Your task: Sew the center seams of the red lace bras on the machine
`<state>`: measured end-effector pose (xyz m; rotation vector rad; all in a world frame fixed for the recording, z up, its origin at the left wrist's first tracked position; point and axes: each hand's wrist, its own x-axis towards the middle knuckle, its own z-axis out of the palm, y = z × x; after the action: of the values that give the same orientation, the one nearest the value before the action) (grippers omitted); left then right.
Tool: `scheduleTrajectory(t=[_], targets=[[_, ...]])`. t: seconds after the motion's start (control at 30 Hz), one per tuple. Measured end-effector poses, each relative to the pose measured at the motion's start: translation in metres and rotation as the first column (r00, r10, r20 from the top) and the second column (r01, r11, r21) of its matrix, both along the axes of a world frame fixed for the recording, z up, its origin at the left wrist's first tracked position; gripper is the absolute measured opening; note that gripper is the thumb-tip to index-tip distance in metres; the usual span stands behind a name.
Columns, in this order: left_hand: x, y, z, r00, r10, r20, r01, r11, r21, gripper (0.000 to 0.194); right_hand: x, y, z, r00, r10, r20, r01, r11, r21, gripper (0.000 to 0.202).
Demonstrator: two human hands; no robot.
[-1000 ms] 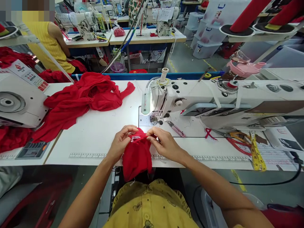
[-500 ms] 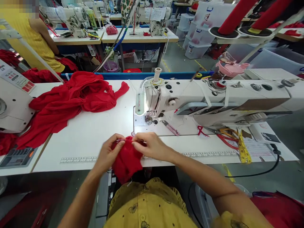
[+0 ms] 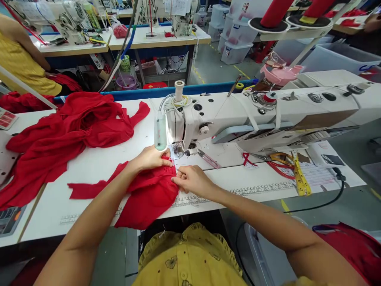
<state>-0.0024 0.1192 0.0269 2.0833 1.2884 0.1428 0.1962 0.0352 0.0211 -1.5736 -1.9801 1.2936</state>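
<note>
A piece of red fabric [image 3: 149, 194] lies across the table edge in front of the white sewing machine [image 3: 220, 115]. My left hand [image 3: 153, 158] grips its upper edge just left of the presser foot [image 3: 178, 148], fingers pressed down on the cloth. Lower and to the right, my right hand [image 3: 190, 180] pinches the fabric's right edge between thumb and fingers. One strip of the cloth trails left under my left forearm. Thread snips [image 3: 208, 159] lie on the machine bed, right of the needle area.
A heap of red garments [image 3: 74, 131] covers the table's left side. Scissors with orange handles [image 3: 282, 159] and a yellow tape measure [image 3: 301, 174] lie at the right. Red thread cones [image 3: 276, 14] stand above. A co-worker in yellow [image 3: 20, 63] sits beyond the table.
Both hands have moved from the table's front edge with the red fabric, forward toward the presser foot. The fabric is now spread flatter and wider. The view has shifted slightly right.
</note>
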Motion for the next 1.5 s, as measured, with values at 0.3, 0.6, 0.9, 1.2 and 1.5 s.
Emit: scheduleTrajectory(t=[0.3,0.6,0.9,1.2,1.5], targets=[[0.009,-0.025,0.006,0.978,0.19,-0.091,-0.157,0.945,0.287,0.024,0.021,-0.006,-0.013,0.866,0.195,0.46,-0.454,0.692,0.561,0.027],[0.0,-0.094,-0.025,0.983,-0.022,-0.18,0.147,0.683,0.716,0.029,0.034,0.011,-0.016,0.885,0.293,0.361,-0.464,0.597,0.655,0.024],[-0.002,-0.091,-0.029,0.975,-0.013,-0.22,0.168,0.691,0.703,0.035,0.033,0.02,-0.026,0.889,0.233,0.394,-0.457,0.485,0.745,0.027],[-0.001,-0.089,-0.029,0.964,-0.01,-0.266,0.203,0.674,0.71,0.035,0.035,0.017,-0.028,0.872,0.202,0.446,-0.486,0.464,0.74,0.03],[0.0,-0.068,-0.03,0.971,-0.069,-0.231,0.217,0.665,0.715,0.036,0.036,0.021,-0.033,0.868,0.068,0.492,-0.459,0.485,0.744,0.039]])
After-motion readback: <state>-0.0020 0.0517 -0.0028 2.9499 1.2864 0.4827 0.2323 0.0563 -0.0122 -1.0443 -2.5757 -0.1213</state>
